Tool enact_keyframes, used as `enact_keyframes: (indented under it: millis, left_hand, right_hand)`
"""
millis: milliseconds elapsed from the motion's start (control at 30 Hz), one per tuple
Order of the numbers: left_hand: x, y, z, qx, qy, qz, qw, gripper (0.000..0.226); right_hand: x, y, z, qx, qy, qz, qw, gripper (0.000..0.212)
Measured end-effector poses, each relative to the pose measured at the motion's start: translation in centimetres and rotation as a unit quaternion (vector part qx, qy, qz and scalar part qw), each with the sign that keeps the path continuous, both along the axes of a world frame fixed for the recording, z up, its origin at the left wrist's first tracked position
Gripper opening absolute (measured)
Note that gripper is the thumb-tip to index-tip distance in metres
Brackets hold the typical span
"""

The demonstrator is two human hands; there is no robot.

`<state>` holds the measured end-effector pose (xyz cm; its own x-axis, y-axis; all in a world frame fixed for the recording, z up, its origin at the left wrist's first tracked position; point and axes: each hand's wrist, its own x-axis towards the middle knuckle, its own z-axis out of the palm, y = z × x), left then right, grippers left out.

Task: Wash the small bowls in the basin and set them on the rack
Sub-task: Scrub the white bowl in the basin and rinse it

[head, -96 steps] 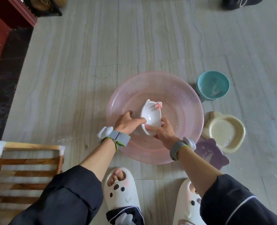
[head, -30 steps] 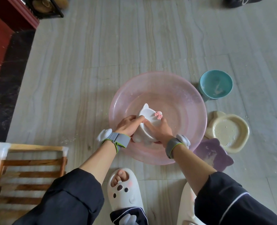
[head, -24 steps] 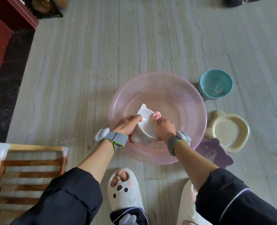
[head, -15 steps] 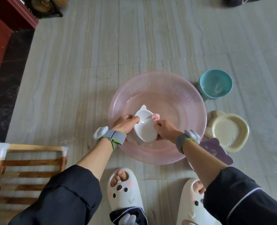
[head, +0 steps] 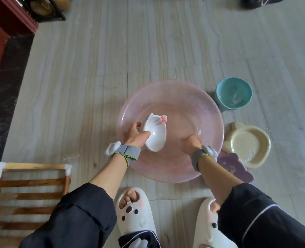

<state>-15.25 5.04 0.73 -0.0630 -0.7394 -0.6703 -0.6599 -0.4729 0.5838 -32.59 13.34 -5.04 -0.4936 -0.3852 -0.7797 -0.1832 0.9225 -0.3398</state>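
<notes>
A small white cat-eared bowl (head: pixel 155 133) with a pink bow is tilted above the left side of the pink translucent basin (head: pixel 173 93). My left hand (head: pixel 136 135) grips it by the rim, thumb inside. My right hand (head: pixel 191 141) is apart from the bowl, down in the basin's right half; its fingers point away from me and I cannot tell how they lie. A wooden slatted rack (head: pixel 28 192) stands at the lower left, with nothing on the part I see.
Right of the basin on the tiled floor sit a teal bowl (head: pixel 234 93), a cream cat-eared dish (head: pixel 249 144) and a purple cat-shaped dish (head: pixel 235 166). My two white slippers (head: pixel 135 213) are just in front of the basin. Dark red furniture lines the upper left.
My right hand has let go of the white bowl and moved right into the basin. My left hand alone now holds the bowl, turned more open side up.
</notes>
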Motion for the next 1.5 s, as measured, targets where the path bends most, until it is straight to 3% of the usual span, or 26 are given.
enact_keyframes:
  millis: [67,100,167,200,233,333,400,467,567,700,833,933,1033,1167,1267,1367,1433,1500]
  left_hand:
    - [-0.1,0.1,-0.4,-0.004,-0.007,0.002,1.000,0.062]
    - [-0.1,0.2,-0.6,-0.006,-0.010,0.002,1.000,0.062]
    - [-0.1,0.3,-1.0,-0.011,-0.015,-0.001,1.000,0.065]
    - [0.0,0.3,-1.1,-0.014,-0.014,0.002,1.000,0.066]
    - [0.0,0.2,-1.1,-0.016,-0.014,0.004,1.000,0.068]
    - [0.1,-0.1,-0.8,-0.016,-0.012,-0.003,1.000,0.071]
    - [0.4,-0.3,-0.9,-0.015,-0.009,-0.009,1.000,0.064]
    - [0.8,-0.5,-1.1,-0.004,-0.005,-0.012,1.000,0.052]
    - [1.0,-0.6,-1.4,0.000,-0.009,-0.026,1.000,0.047]
    - [0.6,-0.4,-1.9,-0.014,-0.033,-0.084,0.996,0.039]
    - [0.2,0.3,-3.0,-0.066,-0.123,-0.146,0.979,0.025]
    - [0.0,0.7,-3.0,-0.102,-0.189,-0.189,0.958,0.027]
    - [0.2,0.7,-3.0,-0.133,-0.231,-0.242,0.933,0.034]
    - [0.7,0.4,-2.4,-0.131,-0.250,-0.249,0.927,0.054]
    - [0.2,0.1,-1.3,-0.033,-0.192,-0.194,0.962,0.069]
    - [-0.6,-0.2,-0.6,0.114,-0.048,-0.019,0.992,0.046]
    - [-0.6,-0.3,-0.1,0.208,0.057,0.118,0.969,0.030]
    - [-0.5,-0.6,-0.3,0.245,0.127,0.198,0.940,0.034]
  right_hand:
    - [0.9,-0.4,0.3,-0.048,-0.127,-0.073,0.988,0.013]
    - [1.5,-0.8,0.9,-0.085,-0.212,-0.140,0.964,0.012]
    - [2.3,-1.4,2.3,-0.154,-0.376,-0.251,0.879,0.026]
    - [2.5,-1.8,3.1,-0.173,-0.429,-0.262,0.847,0.033]
    - [2.5,-2.0,3.7,-0.182,-0.454,-0.241,0.838,0.039]
    - [2.1,-2.1,3.3,-0.176,-0.360,-0.186,0.897,0.046]
    - [1.3,-1.6,2.0,-0.162,-0.233,-0.167,0.944,0.032]
    - [0.4,-0.9,0.8,-0.148,-0.161,-0.147,0.965,0.020]
    - [0.0,0.0,0.3,-0.137,-0.201,-0.129,0.961,0.011]
    - [0.8,0.4,0.8,-0.137,-0.298,-0.091,0.940,0.033]
    - [2.2,0.5,0.6,-0.190,-0.137,0.029,0.972,0.044]
    - [2.8,0.6,0.6,-0.197,-0.081,0.062,0.975,0.043]
    - [2.9,0.4,0.2,-0.188,0.000,0.075,0.979,0.028]
    - [2.9,0.3,-0.6,-0.205,0.058,0.077,0.974,0.042]
    - [2.9,0.5,-0.8,-0.246,0.054,0.063,0.966,0.039]
    - [2.8,0.6,-0.1,-0.277,0.051,0.027,0.959,0.028]
    - [2.7,0.9,0.1,-0.290,0.037,-0.015,0.956,0.027]
    - [2.7,1.0,0.1,-0.307,0.032,-0.039,0.950,0.025]
